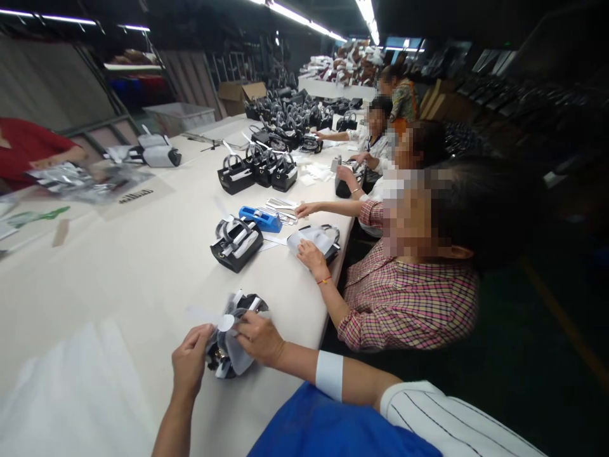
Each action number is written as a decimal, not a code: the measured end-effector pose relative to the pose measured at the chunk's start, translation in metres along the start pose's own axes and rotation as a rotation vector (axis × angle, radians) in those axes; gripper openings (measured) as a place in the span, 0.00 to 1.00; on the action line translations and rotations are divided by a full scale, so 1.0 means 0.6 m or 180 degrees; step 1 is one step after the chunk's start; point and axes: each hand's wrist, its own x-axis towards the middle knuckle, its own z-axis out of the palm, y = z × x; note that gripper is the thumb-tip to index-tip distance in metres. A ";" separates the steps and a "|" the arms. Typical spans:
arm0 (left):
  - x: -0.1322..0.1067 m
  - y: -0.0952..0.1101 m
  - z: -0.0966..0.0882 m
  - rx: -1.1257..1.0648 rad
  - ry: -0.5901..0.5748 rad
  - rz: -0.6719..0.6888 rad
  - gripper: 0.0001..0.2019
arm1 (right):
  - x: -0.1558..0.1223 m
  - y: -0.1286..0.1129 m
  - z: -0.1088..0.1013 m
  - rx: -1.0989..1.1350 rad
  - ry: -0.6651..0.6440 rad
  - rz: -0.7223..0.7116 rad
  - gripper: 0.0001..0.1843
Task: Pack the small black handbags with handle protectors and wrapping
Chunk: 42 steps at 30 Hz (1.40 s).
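Note:
A small dark handbag (219, 363) with white paper wrapping lies on the table right in front of me. My left hand (191, 357) is closed at its left side, thumb and fingers pinched at the wrapped handle. My right hand (261, 337) is closed on the handle area from the right. Between my hands sits a round white tag (225, 323), with a blurred pale strip beside it. Exactly what lies within each pinch is partly hidden by the fingers. Ahead stands another black handbag (236, 249) with wrapped handles.
On the table (157, 254) are a blue tape dispenser (261, 219), a group of black bags (259, 171) and white sheets (71, 387) at left. A co-worker in a checked shirt (413, 298) handles a paper-covered bag (332, 252) close by. Others sit beyond; one in red (33, 152) works opposite.

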 end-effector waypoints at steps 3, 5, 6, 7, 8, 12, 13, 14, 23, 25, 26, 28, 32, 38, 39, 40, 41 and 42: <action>-0.001 0.002 -0.001 0.0039 -0.0038 0.0048 0.20 | 0.001 -0.002 0.006 -0.0135 0.0039 0.0055 0.10; 0.000 0.002 -0.004 0.0088 -0.0102 0.0065 0.21 | 0.002 -0.003 0.005 -0.0132 0.0036 0.0034 0.09; 0.001 0.002 -0.006 0.0121 -0.0145 0.0057 0.21 | 0.002 -0.004 0.003 -0.0097 0.0035 0.0021 0.09; 0.004 0.003 -0.009 0.0168 -0.0199 0.0034 0.22 | 0.002 -0.006 0.001 -0.0042 0.0032 0.0021 0.08; 0.007 0.006 -0.012 0.0236 -0.0272 -0.0004 0.22 | 0.002 -0.007 -0.002 0.0024 0.0026 0.0040 0.08; 0.022 0.027 -0.024 0.0659 -0.0677 -0.0043 0.24 | 0.001 -0.015 -0.014 0.0290 -0.0052 0.0135 0.07; 0.026 0.034 -0.025 0.0794 -0.0725 0.0070 0.23 | 0.001 -0.017 -0.018 0.0377 -0.0075 0.0163 0.08; 0.028 0.040 -0.025 0.0920 -0.0733 0.0210 0.21 | 0.002 -0.019 -0.021 0.0482 -0.0093 0.0197 0.09; -0.013 0.028 0.017 0.1304 0.0575 0.0632 0.15 | -0.009 -0.029 -0.051 0.1337 -0.0420 0.0266 0.20; -0.022 0.020 0.029 0.1284 0.0963 0.0551 0.14 | -0.018 -0.026 -0.055 0.1451 -0.0479 0.0327 0.19; -0.025 0.017 0.033 0.1257 0.1129 0.0501 0.14 | -0.022 -0.024 -0.056 0.1535 -0.0488 0.0374 0.18; -0.026 0.014 0.039 0.1168 0.1390 0.0409 0.14 | -0.030 -0.015 -0.054 0.1795 -0.0471 0.0499 0.16; -0.022 0.020 0.033 0.0924 0.1628 0.0336 0.15 | -0.047 0.008 -0.045 0.2647 -0.0422 0.0786 0.18; -0.018 0.036 0.009 0.0610 0.1604 0.0279 0.15 | -0.059 0.041 -0.056 0.3147 -0.0280 0.1517 0.20; -0.019 0.038 0.005 0.0557 0.1564 0.0265 0.16 | -0.059 0.044 -0.059 0.3113 -0.0265 0.1579 0.21; -0.021 0.039 0.002 0.0506 0.1527 0.0254 0.16 | -0.059 0.046 -0.063 0.3109 -0.0249 0.1611 0.21; -0.025 0.040 -0.001 0.0458 0.1499 0.0241 0.16 | -0.059 0.048 -0.066 0.3136 -0.0232 0.1630 0.21; -0.029 0.041 -0.005 0.0414 0.1495 0.0225 0.17 | -0.059 0.049 -0.067 0.3180 -0.0216 0.1648 0.21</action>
